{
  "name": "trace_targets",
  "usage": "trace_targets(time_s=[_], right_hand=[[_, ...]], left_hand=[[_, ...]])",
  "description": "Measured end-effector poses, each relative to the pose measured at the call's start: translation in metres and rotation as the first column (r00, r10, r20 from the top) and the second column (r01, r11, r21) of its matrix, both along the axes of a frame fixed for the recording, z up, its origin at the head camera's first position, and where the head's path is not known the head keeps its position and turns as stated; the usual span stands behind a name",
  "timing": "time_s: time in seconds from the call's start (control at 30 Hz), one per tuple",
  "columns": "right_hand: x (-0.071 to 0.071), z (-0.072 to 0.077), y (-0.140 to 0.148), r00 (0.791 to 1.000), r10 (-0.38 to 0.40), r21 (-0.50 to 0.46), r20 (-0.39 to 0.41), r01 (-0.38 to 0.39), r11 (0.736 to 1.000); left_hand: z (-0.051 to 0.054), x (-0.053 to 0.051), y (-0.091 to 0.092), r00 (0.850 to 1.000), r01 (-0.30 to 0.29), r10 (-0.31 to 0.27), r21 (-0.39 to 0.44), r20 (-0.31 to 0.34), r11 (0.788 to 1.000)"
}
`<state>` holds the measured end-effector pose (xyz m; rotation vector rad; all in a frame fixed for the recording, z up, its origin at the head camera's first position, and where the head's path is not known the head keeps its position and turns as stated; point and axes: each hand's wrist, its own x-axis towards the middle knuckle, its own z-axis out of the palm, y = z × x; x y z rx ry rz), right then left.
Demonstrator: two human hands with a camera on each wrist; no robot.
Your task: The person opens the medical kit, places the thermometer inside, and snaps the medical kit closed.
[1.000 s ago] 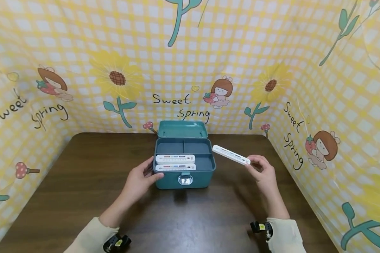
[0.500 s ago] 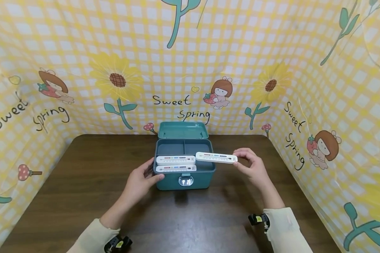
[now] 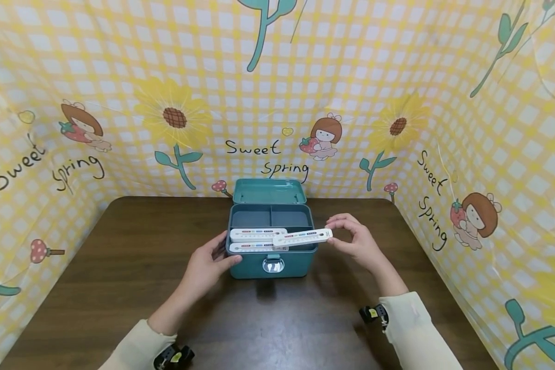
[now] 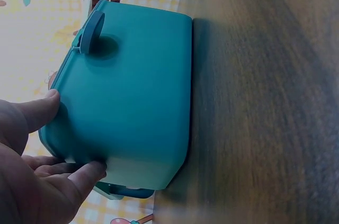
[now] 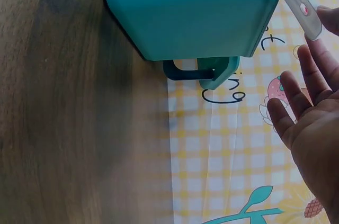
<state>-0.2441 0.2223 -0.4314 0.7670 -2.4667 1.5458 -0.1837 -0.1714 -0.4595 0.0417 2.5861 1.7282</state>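
A teal storage box point(image 3: 247, 268) stands with its lid point(image 3: 269, 191) raised at the back. My left hand point(image 3: 206, 264) grips its left side, thumb at the front corner and fingers along the side wall. In the box's front compartment lie two white thermometers, a rear one point(image 3: 254, 235) and a front one point(image 3: 252, 247). My right hand point(image 3: 358, 245) pinches the right end of a third white thermometer point(image 3: 305, 237), slightly tilted over the right part of that compartment. Its left end overlaps the other two in the head view. The right wrist view shows the underside of this thermometer point(image 5: 301, 4).
Two rear compartments of the box, left point(image 3: 251, 216) and right point(image 3: 291, 216), are divided by a thin wall. A metal clasp point(image 3: 273, 265) hangs on the front. The brown wooden table point(image 3: 143, 241) is surrounded by a yellow checked cloth point(image 3: 268, 92).
My right hand has carried the thermometer leftward from beside the box to over its front compartment, and its tilt has changed. My left hand keeps its grip on the box.
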Motion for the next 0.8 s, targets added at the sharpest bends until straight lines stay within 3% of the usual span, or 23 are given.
trace_targets(time_s=[0.47,0.8], right_hand=[[-0.008,0.003,-0.009,0.998,0.063,0.095,-0.003,-0.063,0.993],[-0.01,0.018,-0.016,0.995,0.096,0.255,0.018,-0.097,0.962]], left_hand=[[0.001,0.001,0.001,1.0,0.013,-0.013,0.013,-0.011,1.0],[-0.002,0.0,0.0,1.0,0.012,-0.012,0.014,-0.005,1.0]])
